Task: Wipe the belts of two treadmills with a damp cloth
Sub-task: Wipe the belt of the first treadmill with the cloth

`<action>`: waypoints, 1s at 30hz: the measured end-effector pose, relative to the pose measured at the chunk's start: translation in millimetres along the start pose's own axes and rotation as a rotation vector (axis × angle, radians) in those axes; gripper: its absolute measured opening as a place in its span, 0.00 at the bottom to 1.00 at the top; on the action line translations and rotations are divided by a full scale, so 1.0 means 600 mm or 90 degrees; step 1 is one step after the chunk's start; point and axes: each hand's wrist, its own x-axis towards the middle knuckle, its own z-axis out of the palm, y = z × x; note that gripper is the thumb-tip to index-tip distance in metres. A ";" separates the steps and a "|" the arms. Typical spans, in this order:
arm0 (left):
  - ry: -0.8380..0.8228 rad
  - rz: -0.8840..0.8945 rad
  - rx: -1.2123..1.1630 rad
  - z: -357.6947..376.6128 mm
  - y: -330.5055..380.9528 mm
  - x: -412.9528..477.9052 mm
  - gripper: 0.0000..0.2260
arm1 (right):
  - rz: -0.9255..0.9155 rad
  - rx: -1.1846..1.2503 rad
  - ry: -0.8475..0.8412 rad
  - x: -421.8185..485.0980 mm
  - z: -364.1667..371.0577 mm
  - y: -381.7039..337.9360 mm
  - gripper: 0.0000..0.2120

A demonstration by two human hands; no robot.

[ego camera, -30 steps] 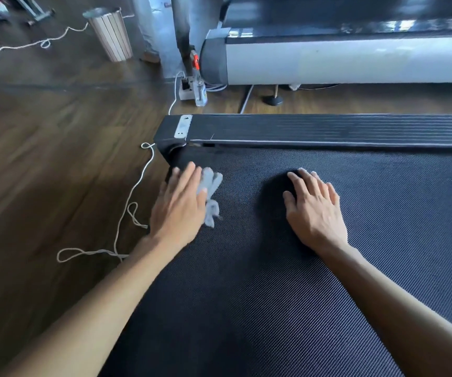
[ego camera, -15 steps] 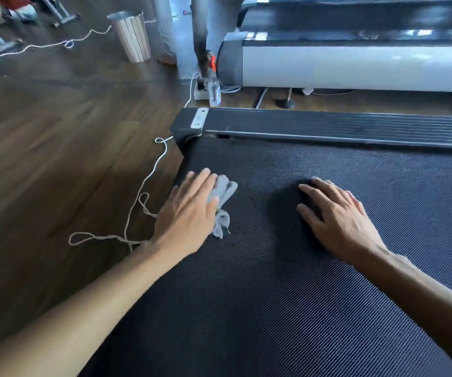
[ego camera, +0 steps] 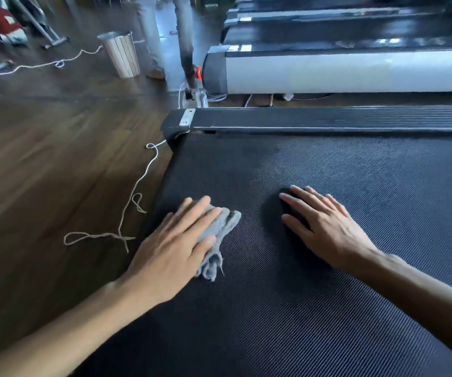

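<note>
Dark wooden flooring (ego camera: 42,172) surrounds the work area.

Head view: the near treadmill's belt (ego camera: 328,308), black and finely textured, fills the lower right of the frame. A ribbed side rail (ego camera: 328,118) bounds it on the far side. A second treadmill (ego camera: 328,74) with a pale side panel stands beyond the rail, apart from it. A loose white cord (ego camera: 137,186) lies on the floor beside the belt's end, and a slatted bin (ego camera: 120,54) stands farther off.

The cloth (ego camera: 220,227), grey and bunched, lies on the belt near its left edge. The left hand (ego camera: 173,246) presses down on it with straight, flat fingers; none curl round the fabric. The right hand (ego camera: 328,227) rests flat on bare belt, fingers spread, holding nothing (apparently as a brace).

Handling: the cloth is judged soft, light and limp, with frayed ends trailing at its near side. It is likely to roll or bunch under a sliding palm on this grippy weave. Bear down across its thick middle, with the palm covering the bulk, so the loose ends drag behind.
</note>
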 end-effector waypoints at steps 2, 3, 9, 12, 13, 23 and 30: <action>0.006 -0.082 0.020 0.003 -0.043 0.038 0.23 | 0.008 0.009 -0.012 -0.001 -0.003 -0.002 0.31; 0.009 -0.125 0.046 0.008 -0.061 0.072 0.23 | 0.017 0.009 -0.016 -0.002 -0.003 -0.003 0.27; -0.008 -0.162 0.043 0.033 -0.029 0.156 0.30 | 0.036 0.006 0.008 -0.008 0.004 -0.010 0.25; 0.005 0.098 0.044 0.013 0.054 0.031 0.24 | 0.035 0.006 0.007 -0.013 0.002 -0.010 0.25; -0.004 0.125 0.029 0.009 0.060 -0.012 0.22 | 0.033 0.006 0.006 -0.016 0.002 -0.010 0.25; -0.037 -0.188 0.089 0.004 -0.065 0.110 0.32 | 0.025 -0.004 0.009 -0.018 0.003 -0.009 0.24; -0.062 0.095 0.002 -0.024 0.088 -0.120 0.25 | 0.029 -0.006 0.005 -0.021 0.004 -0.010 0.24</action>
